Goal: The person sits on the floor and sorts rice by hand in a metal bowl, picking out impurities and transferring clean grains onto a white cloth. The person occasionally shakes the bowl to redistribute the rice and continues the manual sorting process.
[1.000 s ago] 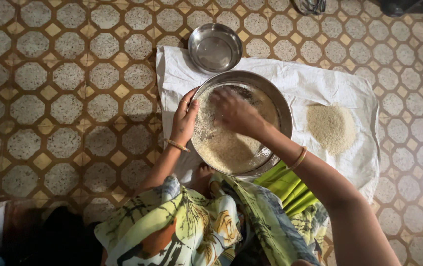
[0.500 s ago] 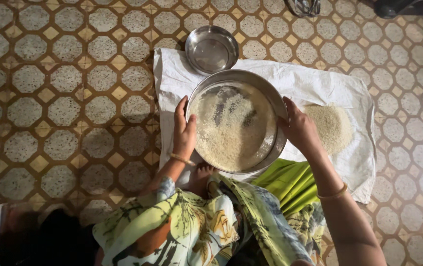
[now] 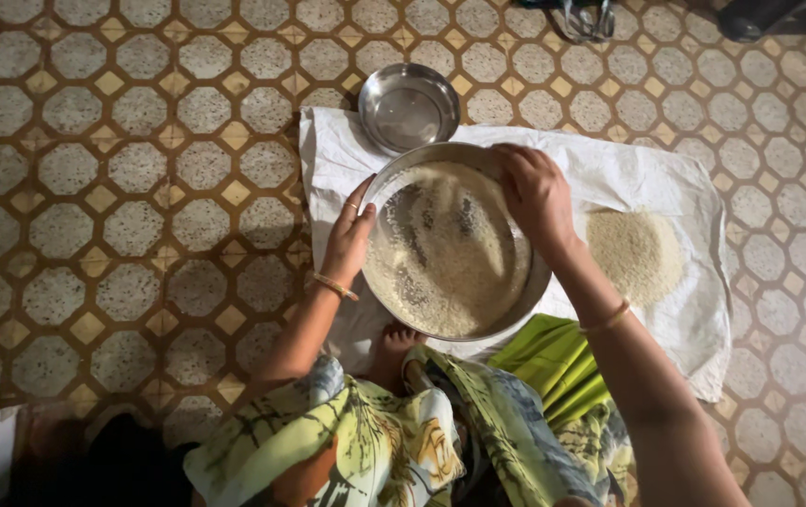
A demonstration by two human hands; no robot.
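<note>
Patterned floor tiles carry my white cloth (image 3: 346, 150): one rice heap (image 3: 636, 253) lies cleaned near its right edge, while my left hand (image 3: 348, 239) and right hand (image 3: 536, 195) grip the steel pan (image 3: 525, 291), rice spread inside unsorted.

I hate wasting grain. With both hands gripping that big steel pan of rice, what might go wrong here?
The large pan looks tilted between the left hand and right hand, so rice could slide over its lower rim. Spilled grains might miss the white cloth and land on the tiled floor. The small bowl sits close and could get knocked.
</note>
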